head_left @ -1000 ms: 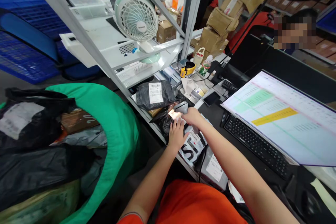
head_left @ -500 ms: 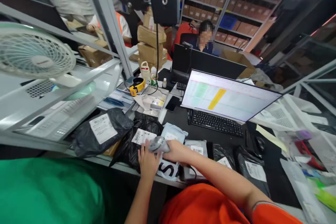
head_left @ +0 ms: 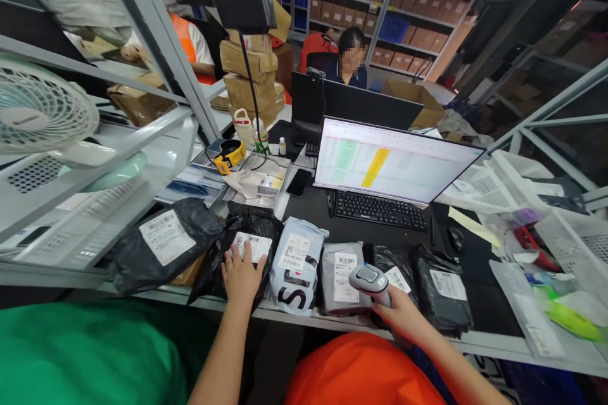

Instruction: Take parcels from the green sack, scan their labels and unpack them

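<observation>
My left hand lies flat with fingers spread on a black plastic parcel, touching the lower part of its white label. Wrapped round the handle of a grey barcode scanner, my right hand holds it over the right side of a grey parcel with a white label. Between my hands sits a pale blue parcel with large black letters. To the right are a small black parcel and another black parcel, both labelled. A large black parcel rests at the far left.
Behind the parcels stand a monitor, a keyboard and a phone. A mouse lies to the right, near white baskets. At the left is a fan. A co-worker sits beyond the monitors.
My right hand has carried the scanner from beside my left hand, over the black parcel's label, rightward to the grey parcel. My left hand stays on the black parcel. The view has shifted slightly.
</observation>
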Available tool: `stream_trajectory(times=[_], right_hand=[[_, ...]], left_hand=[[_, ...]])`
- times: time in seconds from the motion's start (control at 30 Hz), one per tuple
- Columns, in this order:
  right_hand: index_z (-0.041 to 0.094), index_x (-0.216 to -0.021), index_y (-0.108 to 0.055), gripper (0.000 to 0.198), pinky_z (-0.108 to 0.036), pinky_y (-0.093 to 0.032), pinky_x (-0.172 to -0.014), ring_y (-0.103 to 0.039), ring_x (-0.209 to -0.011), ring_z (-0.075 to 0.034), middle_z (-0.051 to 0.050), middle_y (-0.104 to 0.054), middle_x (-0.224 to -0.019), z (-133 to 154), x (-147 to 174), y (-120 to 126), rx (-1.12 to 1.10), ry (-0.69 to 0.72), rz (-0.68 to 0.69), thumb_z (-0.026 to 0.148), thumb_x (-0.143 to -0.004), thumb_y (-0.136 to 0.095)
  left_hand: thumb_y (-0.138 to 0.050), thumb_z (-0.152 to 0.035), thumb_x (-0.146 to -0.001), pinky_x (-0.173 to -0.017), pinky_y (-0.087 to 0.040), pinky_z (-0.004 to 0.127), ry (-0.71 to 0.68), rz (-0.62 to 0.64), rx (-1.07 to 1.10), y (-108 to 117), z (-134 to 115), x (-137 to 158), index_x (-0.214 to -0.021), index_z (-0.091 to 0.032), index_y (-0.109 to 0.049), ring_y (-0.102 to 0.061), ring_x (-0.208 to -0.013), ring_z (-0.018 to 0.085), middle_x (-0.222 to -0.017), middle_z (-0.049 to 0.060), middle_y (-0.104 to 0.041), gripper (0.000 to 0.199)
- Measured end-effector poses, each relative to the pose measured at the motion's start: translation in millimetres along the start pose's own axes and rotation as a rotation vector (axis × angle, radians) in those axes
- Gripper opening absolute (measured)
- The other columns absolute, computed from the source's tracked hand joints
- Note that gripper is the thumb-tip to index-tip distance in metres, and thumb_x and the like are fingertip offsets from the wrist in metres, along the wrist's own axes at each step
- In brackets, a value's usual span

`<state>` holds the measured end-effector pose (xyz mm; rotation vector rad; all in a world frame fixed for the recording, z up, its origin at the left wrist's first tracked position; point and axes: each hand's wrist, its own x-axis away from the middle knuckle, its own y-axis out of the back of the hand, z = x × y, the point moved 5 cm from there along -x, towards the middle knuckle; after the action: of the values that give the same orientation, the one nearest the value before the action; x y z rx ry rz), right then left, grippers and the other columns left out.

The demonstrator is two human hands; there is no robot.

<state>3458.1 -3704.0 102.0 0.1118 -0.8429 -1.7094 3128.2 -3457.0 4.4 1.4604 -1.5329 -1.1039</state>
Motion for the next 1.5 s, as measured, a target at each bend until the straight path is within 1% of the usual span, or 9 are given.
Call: stream_trajectory(times=[0.2, 0.4, 0.53, 0.7, 0.8, 0.9, 1.13, 1.27, 1.5], right_hand=[[0.014, -0.106, -0.070, 0.038, -0.039, -0.048, -0.097, -0.065, -0.106, -0.030, -0.012, -0.073, -0.113, -1, 26, 3, 0.076, 0.024, 0.084, 0.027, -0.073, -0.056], [0.015, -0.113, -0.070, 0.043, -0.036, -0.049, -0.095, -0.066, -0.106, -0.029, -0.012, -0.072, -0.116, -24, 46, 30, 0.126, 0.031, -0.005, 0.032, -0.076, -0.055], [0.016, -0.115, -0.068, 0.053, -0.036, -0.051, -0.091, -0.068, -0.105, -0.031, -0.012, -0.074, -0.113, -78, 63, 70, 0.170, -0.072, -0.190, 0.047, -0.074, -0.056], [0.020, -0.101, -0.068, 0.059, -0.040, -0.054, -0.078, -0.071, -0.090, -0.036, -0.014, -0.076, -0.094, -173, 94, 143, 0.301, -0.327, -0.372, 0.064, -0.066, -0.050], [0.022, -0.095, -0.066, 0.061, -0.045, -0.053, -0.072, -0.071, -0.081, -0.041, -0.016, -0.074, -0.082, -224, 109, 180, 0.341, -0.504, -0.412, 0.068, -0.060, -0.047], [0.025, -0.085, -0.064, 0.050, -0.048, -0.053, -0.071, -0.070, -0.076, -0.042, -0.018, -0.071, -0.074, -264, 110, 205, 0.379, -0.580, -0.408, 0.066, -0.062, -0.047], [0.025, -0.075, -0.062, 0.037, -0.048, -0.054, -0.077, -0.070, -0.079, -0.041, -0.023, -0.070, -0.080, -344, 79, 229, 0.470, -0.647, -0.403, 0.054, -0.071, -0.039], [0.027, -0.066, -0.061, 0.039, -0.050, -0.054, -0.076, -0.070, -0.079, -0.042, -0.019, -0.065, -0.066, -372, 65, 234, 0.469, -0.657, -0.437, 0.058, -0.074, -0.039], [0.029, -0.056, -0.046, 0.047, -0.050, -0.055, -0.078, -0.069, -0.079, -0.044, -0.026, -0.065, -0.073, -408, 44, 246, 0.503, -0.684, -0.401, 0.068, -0.076, -0.029]], left_hand=[[-0.043, -0.049, -0.099, -0.115, -0.029, 0.057, 0.015, 0.086, -0.197, -2, -4, 1, -0.156, -0.015, -0.036, -0.028, -0.147, 0.044, -0.159, 0.028, -0.028, 0.066], [-0.043, -0.051, -0.099, -0.113, -0.031, 0.058, 0.053, 0.100, -0.203, -7, -1, -4, -0.156, -0.022, -0.035, -0.029, -0.146, 0.046, -0.159, 0.028, -0.028, 0.065], [-0.045, -0.049, -0.099, -0.113, -0.033, 0.057, 0.017, 0.077, -0.232, -5, -3, 0, -0.155, -0.021, -0.037, -0.030, -0.146, 0.044, -0.157, 0.026, -0.033, 0.063], [-0.047, -0.044, -0.099, -0.112, -0.035, 0.056, 0.016, 0.102, -0.230, -3, -9, 29, -0.149, -0.015, -0.048, -0.039, -0.141, 0.042, -0.153, 0.029, -0.037, 0.058], [-0.049, -0.042, -0.097, -0.113, -0.035, 0.056, 0.035, 0.057, -0.165, -9, -23, 58, -0.146, -0.010, -0.051, -0.039, -0.141, 0.042, -0.152, 0.030, -0.037, 0.059], [-0.049, -0.041, -0.096, -0.114, -0.034, 0.056, 0.018, -0.030, -0.059, -22, -47, 87, -0.143, -0.005, -0.052, -0.037, -0.143, 0.041, -0.153, 0.030, -0.035, 0.059], [-0.049, -0.043, -0.094, -0.116, -0.033, 0.056, -0.053, -0.102, 0.090, -45, -93, 121, -0.136, -0.007, -0.056, -0.031, -0.146, 0.040, -0.154, 0.027, -0.034, 0.055], [-0.051, -0.042, -0.093, -0.115, -0.034, 0.057, -0.006, -0.099, 0.062, -40, -89, 119, -0.137, -0.005, -0.055, -0.032, -0.145, 0.042, -0.155, 0.029, -0.032, 0.057], [-0.050, -0.038, -0.093, -0.114, -0.034, 0.057, 0.083, -0.101, -0.011, -37, -79, 125, -0.136, -0.004, -0.055, -0.033, -0.144, 0.042, -0.154, 0.031, -0.033, 0.055]])
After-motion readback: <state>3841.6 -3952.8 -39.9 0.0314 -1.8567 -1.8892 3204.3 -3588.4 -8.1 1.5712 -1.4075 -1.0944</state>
